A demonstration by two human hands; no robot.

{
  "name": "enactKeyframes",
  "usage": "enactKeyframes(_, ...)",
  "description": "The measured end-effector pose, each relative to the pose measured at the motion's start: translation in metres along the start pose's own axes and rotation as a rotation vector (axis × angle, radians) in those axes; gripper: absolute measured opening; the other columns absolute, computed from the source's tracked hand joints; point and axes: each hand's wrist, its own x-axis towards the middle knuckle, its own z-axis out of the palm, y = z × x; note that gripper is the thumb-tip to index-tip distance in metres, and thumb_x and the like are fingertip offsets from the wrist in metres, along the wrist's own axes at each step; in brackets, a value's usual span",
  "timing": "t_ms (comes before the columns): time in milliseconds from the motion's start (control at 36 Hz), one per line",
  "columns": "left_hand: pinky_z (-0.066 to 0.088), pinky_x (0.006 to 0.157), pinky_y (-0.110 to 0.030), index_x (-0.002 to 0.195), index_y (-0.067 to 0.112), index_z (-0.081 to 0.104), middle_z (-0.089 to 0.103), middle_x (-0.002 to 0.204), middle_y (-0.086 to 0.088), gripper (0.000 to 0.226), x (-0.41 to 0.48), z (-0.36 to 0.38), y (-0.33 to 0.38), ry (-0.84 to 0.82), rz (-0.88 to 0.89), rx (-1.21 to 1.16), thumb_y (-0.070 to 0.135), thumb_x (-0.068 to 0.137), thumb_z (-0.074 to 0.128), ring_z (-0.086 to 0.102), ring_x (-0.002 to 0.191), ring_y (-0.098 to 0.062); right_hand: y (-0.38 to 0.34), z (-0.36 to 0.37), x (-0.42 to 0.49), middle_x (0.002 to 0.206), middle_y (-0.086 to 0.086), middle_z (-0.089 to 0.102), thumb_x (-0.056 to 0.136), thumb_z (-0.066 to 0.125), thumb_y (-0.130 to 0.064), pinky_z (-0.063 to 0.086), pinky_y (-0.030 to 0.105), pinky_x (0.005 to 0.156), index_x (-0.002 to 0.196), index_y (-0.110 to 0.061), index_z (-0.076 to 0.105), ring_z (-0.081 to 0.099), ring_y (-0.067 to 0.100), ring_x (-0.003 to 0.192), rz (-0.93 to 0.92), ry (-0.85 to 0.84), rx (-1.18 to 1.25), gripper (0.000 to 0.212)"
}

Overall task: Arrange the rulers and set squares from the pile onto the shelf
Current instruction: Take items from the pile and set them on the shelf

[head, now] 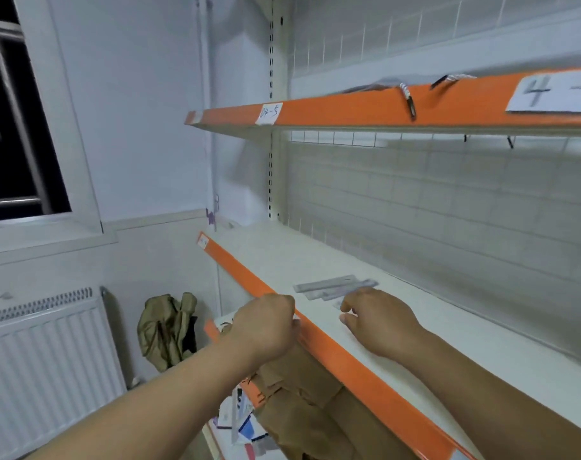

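Loosely bent, the right hand (pixel 378 322) fingers rest on the shelf (pixel 481 353), holding nothing, just short of the blurred rulers (pixel 335 287) lying on it. The left hand (pixel 265 327) fingers curl at the shelf's orange lip (pixel 355 363); any grip is hidden. Below the shelf sits an indistinct pile (pixel 239 423).

Shop stockroom: white metal gondola shelves with orange front strips (pixel 282 254), handwritten paper bay labels (pixel 269 113), slotted steel upright (pixel 271 161), wire-grid back panel (pixel 448 200); white panel radiator (pixel 50 353) below a barred window (pixel 13 127).
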Motion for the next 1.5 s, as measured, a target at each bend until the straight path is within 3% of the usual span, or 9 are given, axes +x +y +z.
enactKeyframes(250,0.047,0.082,-0.031,0.116,0.013,0.057,0.06,0.114,-0.004,0.029,0.075,0.015,-0.039,-0.043,0.078,-0.023,0.031,0.098,0.044,0.056,0.104,-0.021,-0.003,0.029,0.063,0.126,-0.001,0.055,0.097,0.045,-0.033,0.046,0.029,0.084,0.113,-0.02,0.062,0.056,0.019,0.11,0.071,-0.073,0.006,0.026)
enactKeyframes(361,0.046,0.085,-0.032,0.119,0.013,0.056,0.059,0.117,-0.004,0.031,0.114,0.021,-0.059,-0.07,0.14,-0.033,0.032,0.098,0.043,0.055,0.108,-0.021,-0.011,0.037,0.093,0.104,-0.004,0.058,0.097,0.043,-0.025,0.038,0.025,0.072,0.105,-0.018,0.065,0.053,0.015,0.095,0.108,-0.062,-0.016,0.025)
enactKeyframes(500,0.045,0.089,-0.03,0.122,0.015,0.056,0.057,0.122,-0.004,0.035,0.167,0.024,-0.086,-0.097,0.249,-0.028,0.037,0.098,0.044,0.054,0.113,-0.021,-0.026,0.046,0.128,0.072,-0.014,0.042,0.088,0.045,-0.014,0.042,0.036,0.09,0.062,-0.028,0.05,0.051,0.014,0.089,0.253,-0.066,-0.054,0.03)
enactKeyframes(639,0.044,0.091,-0.031,0.122,0.016,0.056,0.057,0.123,-0.003,0.035,0.205,0.029,-0.111,-0.135,0.361,-0.037,0.038,0.098,0.043,0.053,0.114,-0.02,-0.034,0.063,0.159,0.104,0.002,0.063,0.082,0.056,-0.018,0.045,0.037,0.087,0.099,-0.018,0.067,0.059,0.02,0.096,0.452,-0.099,-0.056,0.02)
enactKeyframes(861,0.045,0.094,-0.032,0.123,0.016,0.056,0.057,0.125,-0.002,0.036,0.235,0.045,-0.127,-0.203,0.51,-0.068,0.039,0.098,0.042,0.053,0.115,-0.02,-0.041,0.084,0.169,0.114,0.006,0.061,0.09,0.045,-0.011,0.03,0.023,0.071,0.114,-0.015,0.062,0.056,0.022,0.104,0.52,-0.111,-0.097,0.03)
enactKeyframes(1028,0.045,0.095,-0.03,0.125,0.016,0.055,0.056,0.127,-0.003,0.037,0.246,0.053,-0.13,-0.228,0.57,-0.077,0.039,0.099,0.042,0.052,0.118,-0.021,-0.037,0.09,0.175,0.129,0.005,0.045,0.094,0.048,-0.028,0.042,0.033,0.087,0.137,-0.03,0.045,0.047,0.025,0.115,0.474,-0.249,-0.078,0.043)
enactKeyframes(1194,0.045,0.095,-0.031,0.124,0.016,0.055,0.056,0.127,-0.002,0.036,0.254,0.057,-0.13,-0.241,0.597,-0.079,0.039,0.099,0.042,0.051,0.118,-0.021,-0.029,0.09,0.185,0.127,0.002,0.042,0.093,0.049,-0.038,0.03,0.036,0.082,0.131,-0.033,0.047,0.041,0.025,0.117,0.431,-0.323,-0.139,0.038)
enactKeyframes(1333,0.045,0.094,-0.031,0.122,0.016,0.055,0.056,0.125,-0.001,0.035,0.262,0.059,-0.13,-0.247,0.598,-0.086,0.039,0.099,0.043,0.052,0.116,-0.02,-0.027,0.078,0.191,0.132,0.002,0.032,0.096,0.046,-0.027,0.031,0.032,0.097,0.131,-0.035,0.044,0.033,0.024,0.121,0.457,-0.387,-0.064,0.036)
enactKeyframes(1500,0.045,0.095,-0.03,0.124,0.016,0.055,0.056,0.127,-0.001,0.037,0.266,0.06,-0.127,-0.254,0.616,-0.09,0.04,0.098,0.044,0.051,0.118,-0.019,-0.024,0.07,0.197,0.122,-0.005,0.045,0.088,0.057,-0.029,0.031,0.031,0.098,0.114,-0.036,0.052,0.035,0.018,0.115,0.45,-0.382,0.003,0.027)
